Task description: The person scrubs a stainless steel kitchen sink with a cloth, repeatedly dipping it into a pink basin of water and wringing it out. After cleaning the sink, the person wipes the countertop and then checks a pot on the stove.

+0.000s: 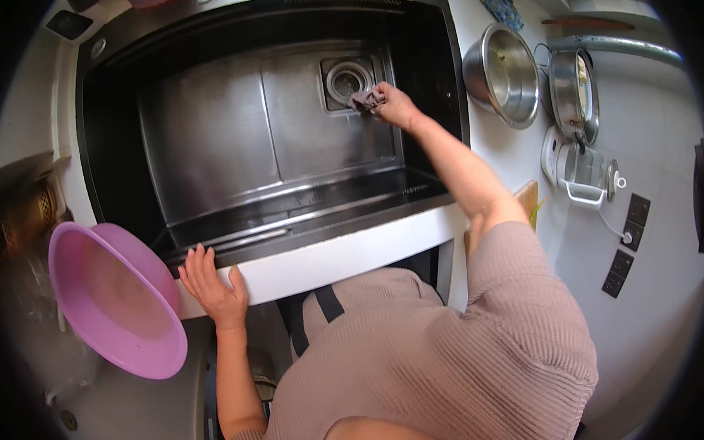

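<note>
My right hand (395,105) reaches into the dark metal sink (209,137) and grips a crumpled grey-brown cloth (369,100). The cloth lies against the near right side of the round drain (349,82), which has small bits in it. My left hand (216,289) rests flat on the sink's front edge and the white counter rim, fingers apart, holding nothing. Just left of it, a pink plastic basin (119,301) stands tilted in the view at the counter's left corner, with some cloudy liquid inside.
Right of the sink stands a stainless steel bowl (511,75). Beyond it are a metal pan (570,96), a glass kettle (584,168) on a white base and wall sockets (632,222). A blue patterned cloth (498,2) lies at the back; a wooden board (526,199) is near my right elbow.
</note>
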A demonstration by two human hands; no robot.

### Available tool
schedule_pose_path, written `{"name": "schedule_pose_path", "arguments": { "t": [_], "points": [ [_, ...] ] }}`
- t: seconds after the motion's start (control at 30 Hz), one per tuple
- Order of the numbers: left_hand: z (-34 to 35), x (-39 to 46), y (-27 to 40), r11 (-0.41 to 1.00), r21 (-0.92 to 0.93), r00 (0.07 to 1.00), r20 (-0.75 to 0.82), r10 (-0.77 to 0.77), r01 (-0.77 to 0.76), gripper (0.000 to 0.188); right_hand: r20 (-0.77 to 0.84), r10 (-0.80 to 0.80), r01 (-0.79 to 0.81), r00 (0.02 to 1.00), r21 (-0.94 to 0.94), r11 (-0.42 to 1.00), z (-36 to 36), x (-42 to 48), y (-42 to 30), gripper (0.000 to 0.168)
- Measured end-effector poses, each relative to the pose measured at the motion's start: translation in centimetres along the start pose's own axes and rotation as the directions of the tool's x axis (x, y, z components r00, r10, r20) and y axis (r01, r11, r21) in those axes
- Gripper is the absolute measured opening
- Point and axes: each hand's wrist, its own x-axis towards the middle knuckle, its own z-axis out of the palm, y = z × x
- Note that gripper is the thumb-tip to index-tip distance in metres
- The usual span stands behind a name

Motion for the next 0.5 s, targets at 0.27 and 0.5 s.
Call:
{"name": "schedule_pose_path", "arguments": {
  "t": [0.27, 0.5],
  "points": [
    [0.4, -0.2, -0.4, 1.0, 0.002, 1.0, -0.021, 0.015, -0.015, 0.043, 0.635, -0.131, 0.543, 0.761, -0.514, 0.664, 0.5, -7.1, 4.7, 0.016],
    [0.1, -0.1, -0.3, 1.0, 0.011, 1.0, 0.004, 0.0, 0.0, 0.043, 0.445, -0.449, 0.629, 0.775, -0.472, 0.618, 5.3, 0.2, 3.6, 0.013]
  ]
}}
